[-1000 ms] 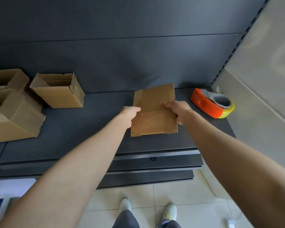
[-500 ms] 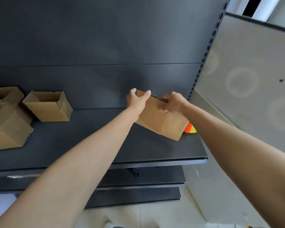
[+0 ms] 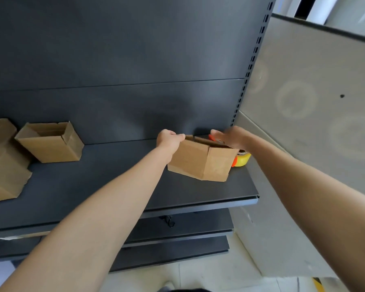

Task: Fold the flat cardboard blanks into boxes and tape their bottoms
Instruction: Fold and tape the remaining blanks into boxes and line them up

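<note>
Right hand (image 3: 230,137) has let go, fingers loose, at two o'clock of the brown cardboard box (image 3: 198,161); left hand (image 3: 169,140) grips its ten-o'clock rim.

Four boxes (image 3: 200,160), one tape dispenser (image 3: 243,160)

The centre box (image 3: 198,161) and the left boxes (image 3: 51,148) are matt brown cardboard. The shelf (image 3: 114,182) is smooth, dark, matt-painted metal. The tape roll (image 3: 243,160) at centre right looks glossy yellow.
</note>
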`<state>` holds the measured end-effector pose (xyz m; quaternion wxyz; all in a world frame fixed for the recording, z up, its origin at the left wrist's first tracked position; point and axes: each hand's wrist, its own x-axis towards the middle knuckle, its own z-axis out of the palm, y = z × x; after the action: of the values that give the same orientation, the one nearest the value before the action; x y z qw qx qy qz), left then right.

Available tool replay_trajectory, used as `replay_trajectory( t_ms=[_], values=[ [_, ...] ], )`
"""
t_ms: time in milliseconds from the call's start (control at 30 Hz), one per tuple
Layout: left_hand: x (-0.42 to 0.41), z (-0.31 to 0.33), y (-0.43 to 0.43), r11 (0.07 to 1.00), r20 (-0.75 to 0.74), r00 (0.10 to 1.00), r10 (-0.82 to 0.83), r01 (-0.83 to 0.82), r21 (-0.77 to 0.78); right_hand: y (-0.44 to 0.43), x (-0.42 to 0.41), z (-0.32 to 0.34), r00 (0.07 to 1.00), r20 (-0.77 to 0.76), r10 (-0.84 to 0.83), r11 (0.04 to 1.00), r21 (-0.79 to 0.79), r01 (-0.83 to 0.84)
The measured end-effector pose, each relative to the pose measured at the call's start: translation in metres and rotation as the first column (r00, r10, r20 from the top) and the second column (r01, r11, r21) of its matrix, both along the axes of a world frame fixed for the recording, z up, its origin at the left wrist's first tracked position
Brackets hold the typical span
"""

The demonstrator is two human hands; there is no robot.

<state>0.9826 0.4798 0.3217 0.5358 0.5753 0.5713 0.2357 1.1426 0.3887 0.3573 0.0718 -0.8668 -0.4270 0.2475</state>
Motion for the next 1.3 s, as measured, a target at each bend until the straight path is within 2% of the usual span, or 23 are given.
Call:
replay_trajectory(
  t_ms=[67,133,200,267,467,567,700,833,933,1133,1300],
  values=[
    [0.000,-0.001,0.001,1.000,0.014,1.000,-0.010,0.010,-0.009,-0.005,0.005,-0.001,0.971,-0.142,-0.194,0.981,-0.014,0.194],
    [0.000,-0.001,0.004,1.000,0.022,1.000,-0.014,0.014,-0.012,-0.011,0.007,0.000,0.864,-0.366,-0.346,0.936,-0.073,0.344],
    [-0.001,0.000,0.005,0.999,0.033,0.999,-0.017,0.018,-0.034,-0.017,0.005,0.001,0.743,-0.524,-0.416,0.893,-0.082,0.442],
    [-0.001,0.000,0.006,0.997,0.044,0.999,-0.027,0.030,-0.065,-0.018,0.004,-0.002,0.672,-0.598,-0.436,0.861,-0.061,0.504],
    [0.001,-0.003,0.009,0.989,0.079,0.996,-0.039,0.050,-0.142,-0.014,0.003,-0.017,0.606,-0.653,-0.454,0.777,0.043,0.628],
    [-0.003,-0.002,0.011,0.982,0.091,0.996,-0.023,0.040,-0.187,-0.014,0.001,-0.019,0.603,-0.649,-0.463,0.769,0.044,0.638],
    [-0.011,-0.002,0.019,0.947,0.107,0.994,0.004,0.030,-0.320,-0.008,0.001,-0.015,0.626,-0.642,-0.442,0.809,0.016,0.587],
    [-0.019,0.012,0.014,0.896,0.099,0.983,-0.156,0.183,-0.404,0.001,0.002,-0.011,0.665,-0.634,-0.395,0.852,0.018,0.524],
    [-0.018,0.023,0.001,0.882,0.035,0.979,-0.202,0.198,-0.429,0.007,0.010,-0.016,0.680,-0.646,-0.347,0.869,0.052,0.493],
    [-0.009,0.024,-0.018,0.920,-0.037,0.997,-0.063,0.044,-0.390,0.009,0.017,-0.010,0.710,-0.657,-0.252,0.882,0.147,0.449],
    [-0.004,0.026,-0.033,0.918,0.008,0.998,0.066,-0.058,-0.393,0.010,0.025,-0.016,0.713,-0.678,-0.181,0.921,0.138,0.364]
  ],
)
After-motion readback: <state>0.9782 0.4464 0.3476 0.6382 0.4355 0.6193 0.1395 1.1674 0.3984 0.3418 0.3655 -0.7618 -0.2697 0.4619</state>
